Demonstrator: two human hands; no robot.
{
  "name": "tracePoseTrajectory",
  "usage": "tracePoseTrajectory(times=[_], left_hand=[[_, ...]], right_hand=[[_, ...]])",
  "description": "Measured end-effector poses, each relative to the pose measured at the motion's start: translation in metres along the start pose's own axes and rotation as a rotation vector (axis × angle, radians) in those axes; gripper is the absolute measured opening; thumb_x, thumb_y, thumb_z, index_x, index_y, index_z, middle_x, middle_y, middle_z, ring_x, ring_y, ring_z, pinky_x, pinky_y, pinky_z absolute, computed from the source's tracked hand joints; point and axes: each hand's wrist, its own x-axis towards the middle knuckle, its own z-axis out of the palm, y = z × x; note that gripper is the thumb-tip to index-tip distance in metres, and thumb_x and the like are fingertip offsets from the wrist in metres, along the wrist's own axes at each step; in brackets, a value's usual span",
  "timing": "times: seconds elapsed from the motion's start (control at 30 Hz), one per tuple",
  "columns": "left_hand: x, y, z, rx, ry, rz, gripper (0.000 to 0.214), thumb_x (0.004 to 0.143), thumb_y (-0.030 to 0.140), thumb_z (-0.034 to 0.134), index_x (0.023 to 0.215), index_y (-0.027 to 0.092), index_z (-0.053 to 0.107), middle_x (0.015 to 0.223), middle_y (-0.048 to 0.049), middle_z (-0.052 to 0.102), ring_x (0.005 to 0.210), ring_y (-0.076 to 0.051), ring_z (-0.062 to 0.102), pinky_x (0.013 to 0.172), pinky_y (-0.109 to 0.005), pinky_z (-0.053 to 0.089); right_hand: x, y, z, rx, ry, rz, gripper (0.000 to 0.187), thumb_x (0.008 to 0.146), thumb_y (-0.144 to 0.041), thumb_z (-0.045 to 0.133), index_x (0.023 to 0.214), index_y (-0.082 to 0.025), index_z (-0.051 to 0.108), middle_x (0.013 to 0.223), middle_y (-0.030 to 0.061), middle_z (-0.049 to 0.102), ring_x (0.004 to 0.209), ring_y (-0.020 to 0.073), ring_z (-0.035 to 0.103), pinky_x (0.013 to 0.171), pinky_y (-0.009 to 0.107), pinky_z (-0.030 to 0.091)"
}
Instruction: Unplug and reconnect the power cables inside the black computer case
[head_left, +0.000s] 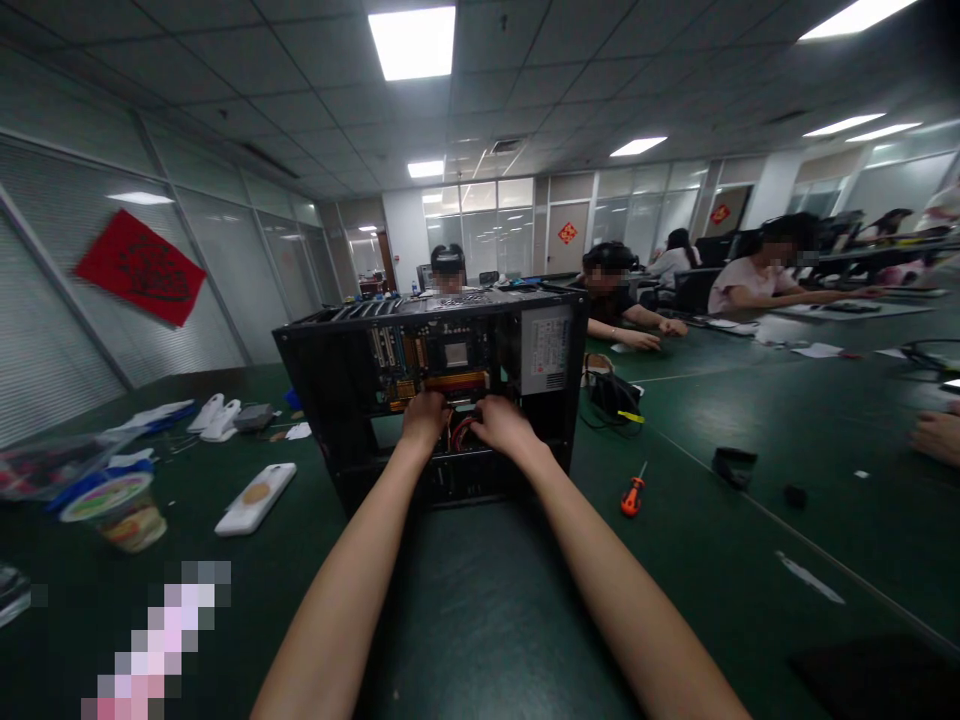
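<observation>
A black computer case [307, 400] stands on the green table in front of me, its open side facing me. Inside show the motherboard [412, 350], a square metal chip or socket [456, 354] and the silver power supply [544, 350]. Both my hands reach into the lower middle of the case. My left hand [425, 418] is at the board's lower edge, its fingers blurred and partly hidden. My right hand [501, 422] is close beside it, fingers bent, near red and black cables [463, 432]. What the fingertips hold, if anything, cannot be made out.
An orange-handled screwdriver [633, 495] lies right of the case. Left are a white power bank or phone [256, 498], a plastic cup [120, 512] and plastic bags [67, 465]. A black pouch [615, 398] sits behind at right. Several people sit around the table.
</observation>
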Motion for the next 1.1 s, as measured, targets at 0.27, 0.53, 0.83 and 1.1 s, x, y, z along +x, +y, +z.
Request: tracePoseTrajectory(times=[0.27,0.53,0.83,1.1], left_hand=[[-0.004,-0.006,0.002,-0.042,-0.01,-0.074,0.022,0.088,0.035,0.061,0.096,0.023,0.078,0.098,-0.0104,0.076,0.093,-0.025,0.071,0.075,-0.029,0.05],[-0.009,-0.005,0.004,-0.322,-0.006,0.067,0.04,0.091,0.048,0.054,0.076,0.017,0.074,0.074,-0.0053,0.073,0.073,-0.018,0.065,0.062,-0.025,0.04],[-0.015,-0.004,0.003,-0.467,-0.305,0.303,0.049,0.089,0.053,0.053,0.071,0.014,0.078,0.058,-0.0013,0.064,0.055,-0.013,0.054,0.053,-0.026,0.03],[-0.014,-0.004,0.001,-0.273,-0.245,0.176,0.039,0.086,0.047,0.059,0.071,0.015,0.076,0.059,-0.0027,0.064,0.055,-0.014,0.054,0.053,-0.027,0.029]], right_hand=[[-0.002,0.001,-0.001,0.015,-0.004,-0.003,0.025,0.091,-0.032,0.058,0.107,-0.016,0.07,0.113,0.0126,0.067,0.104,0.0228,0.064,0.083,0.028,0.046],[-0.002,-0.002,-0.005,0.033,0.022,0.021,0.022,0.093,-0.027,0.055,0.107,-0.016,0.067,0.118,0.0126,0.064,0.105,0.0222,0.063,0.084,0.028,0.046],[-0.003,0.002,-0.007,0.043,0.125,0.104,0.027,0.093,-0.017,0.052,0.116,-0.016,0.067,0.129,0.014,0.059,0.112,0.0235,0.061,0.092,0.029,0.047],[0.015,0.004,0.0,0.102,-0.013,0.025,0.035,0.089,-0.005,0.051,0.113,-0.014,0.074,0.111,0.0153,0.073,0.11,0.0226,0.067,0.094,0.026,0.046]])
